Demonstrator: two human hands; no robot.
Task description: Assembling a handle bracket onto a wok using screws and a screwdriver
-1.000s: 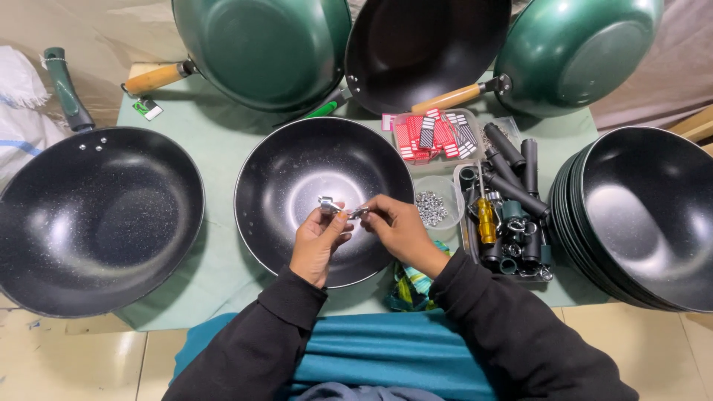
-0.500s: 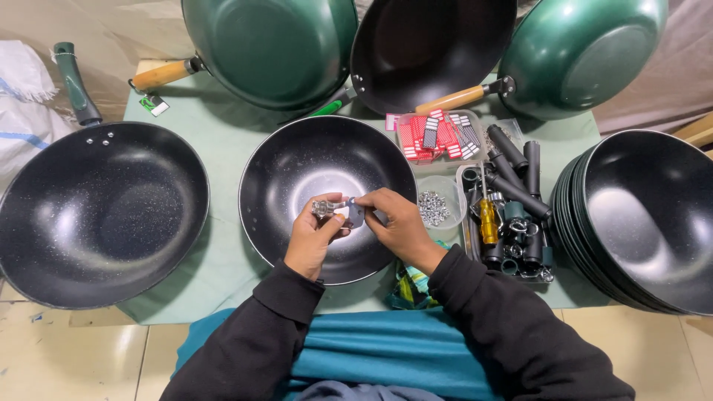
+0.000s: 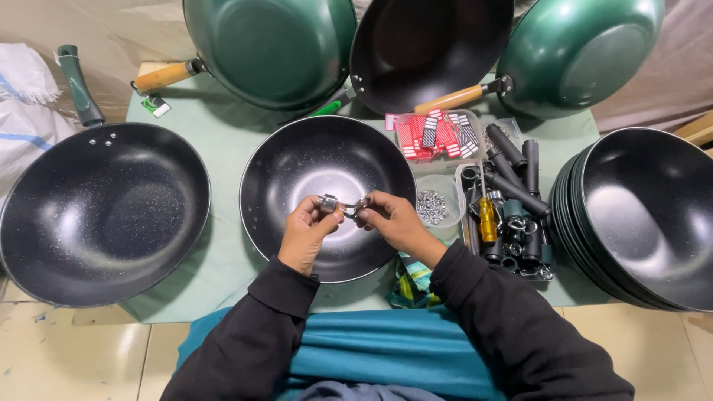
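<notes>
Hands (image 3: 349, 223) pinch a metal bracket (image 3: 340, 203) over black wok (image 3: 297, 160)

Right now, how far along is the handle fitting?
Done: the pan at left and three propped behind already carry handles. In hand: both hands, left hand and right hand, hold a metal bracket over the handleless centre pan. Left: the stack of bare pans.

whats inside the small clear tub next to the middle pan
The small clear tub holds a heap of small silvery metal bits, maybe nuts or washers. Its near edge is hidden behind the right hand.
</notes>
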